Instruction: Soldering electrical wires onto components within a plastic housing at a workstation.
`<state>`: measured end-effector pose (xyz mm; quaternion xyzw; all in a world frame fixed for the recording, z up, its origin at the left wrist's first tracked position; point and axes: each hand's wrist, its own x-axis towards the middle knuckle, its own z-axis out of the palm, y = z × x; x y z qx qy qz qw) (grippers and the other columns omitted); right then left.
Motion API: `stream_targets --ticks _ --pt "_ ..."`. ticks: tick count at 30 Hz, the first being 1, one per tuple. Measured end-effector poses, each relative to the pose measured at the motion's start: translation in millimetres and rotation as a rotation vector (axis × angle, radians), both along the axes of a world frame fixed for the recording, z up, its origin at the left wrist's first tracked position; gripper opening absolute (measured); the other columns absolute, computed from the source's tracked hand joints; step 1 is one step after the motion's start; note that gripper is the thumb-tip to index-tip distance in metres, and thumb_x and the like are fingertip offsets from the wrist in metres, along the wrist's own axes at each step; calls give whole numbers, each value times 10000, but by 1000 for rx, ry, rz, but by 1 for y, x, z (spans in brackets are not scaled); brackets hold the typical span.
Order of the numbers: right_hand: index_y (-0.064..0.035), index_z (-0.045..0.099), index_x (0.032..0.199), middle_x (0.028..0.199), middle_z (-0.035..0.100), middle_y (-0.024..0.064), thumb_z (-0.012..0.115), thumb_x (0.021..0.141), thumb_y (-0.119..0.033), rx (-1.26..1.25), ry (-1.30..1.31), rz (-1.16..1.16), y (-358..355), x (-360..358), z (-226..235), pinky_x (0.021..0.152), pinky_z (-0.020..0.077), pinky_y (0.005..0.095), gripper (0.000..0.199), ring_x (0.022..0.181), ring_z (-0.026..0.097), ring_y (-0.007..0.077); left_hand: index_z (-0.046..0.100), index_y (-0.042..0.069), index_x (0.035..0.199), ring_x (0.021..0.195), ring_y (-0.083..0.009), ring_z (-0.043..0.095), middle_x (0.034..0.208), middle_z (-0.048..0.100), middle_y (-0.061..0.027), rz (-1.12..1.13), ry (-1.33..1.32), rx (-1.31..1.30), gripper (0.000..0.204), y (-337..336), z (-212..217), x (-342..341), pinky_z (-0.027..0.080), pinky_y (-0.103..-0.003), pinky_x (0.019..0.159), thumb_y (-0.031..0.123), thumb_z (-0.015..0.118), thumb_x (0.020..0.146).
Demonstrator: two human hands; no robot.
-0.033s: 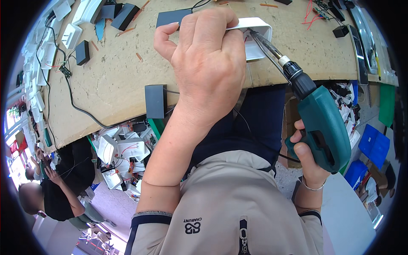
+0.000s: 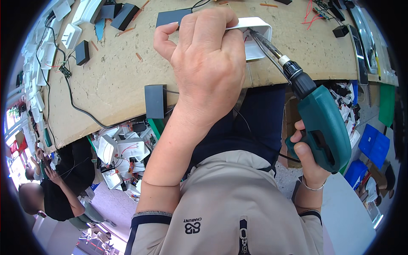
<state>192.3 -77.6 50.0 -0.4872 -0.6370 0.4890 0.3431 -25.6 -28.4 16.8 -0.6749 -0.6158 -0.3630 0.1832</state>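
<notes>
My left hand [image 2: 208,55] is closed around a white plastic casing [image 2: 260,26] at the front of the workbench, hiding much of it. The casing's open end faces right. In my right hand [image 2: 312,163] is a green pistol-shaped soldering gun [image 2: 325,121], gripped by its handle with a finger at the trigger. Its metal tip, with a thin feed tube alongside, reaches into the casing's open end. What the tip touches inside is too small to make out. A dark box-shaped piece [image 2: 174,18] lies just behind my left hand.
A dark block [image 2: 156,101] sits at the bench's [image 2: 119,85] front edge, beside my left wrist. Black cables and a small circuit board [image 2: 65,71] lie to the left. White casings [image 2: 123,148] and wired parts fill a container below. A person in black [image 2: 63,187] works at far left.
</notes>
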Motion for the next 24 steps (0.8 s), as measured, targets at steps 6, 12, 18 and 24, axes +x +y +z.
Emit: stream_targets --ticks 6,12,18,24 --pt "34 507 1093 873 589 122 698 694 -94 -5 -33 10 0 0 4 612 482 255 461 682 579 153 622 69 690 746 -136 491 851 543 15 -14 -8 1 48 1 -1 -1 241 -332 739 70 638 644" --pt "45 516 1060 810 607 86 720 672 -25 6 5 -97 -2 -7 8 596 483 227 444 660 584 129 616 70 680 740 -134 490 852 543 16 -13 -7 -8 39 1 0 0 243 -331 737 65 634 645" --pt "60 521 1053 812 612 100 732 659 -23 103 -76 -52 -2 -1 5 600 495 236 455 663 592 131 616 67 675 730 -134 490 851 545 15 -10 2 -3 35 0 1 -1 244 -331 735 63 634 645" --pt "59 540 1025 803 611 97 737 651 -23 -5 16 -153 -5 -6 8 596 496 231 431 659 591 128 616 64 676 728 -133 489 849 546 12 -16 -5 2 37 1 -2 -2 240 -330 735 60 633 644"
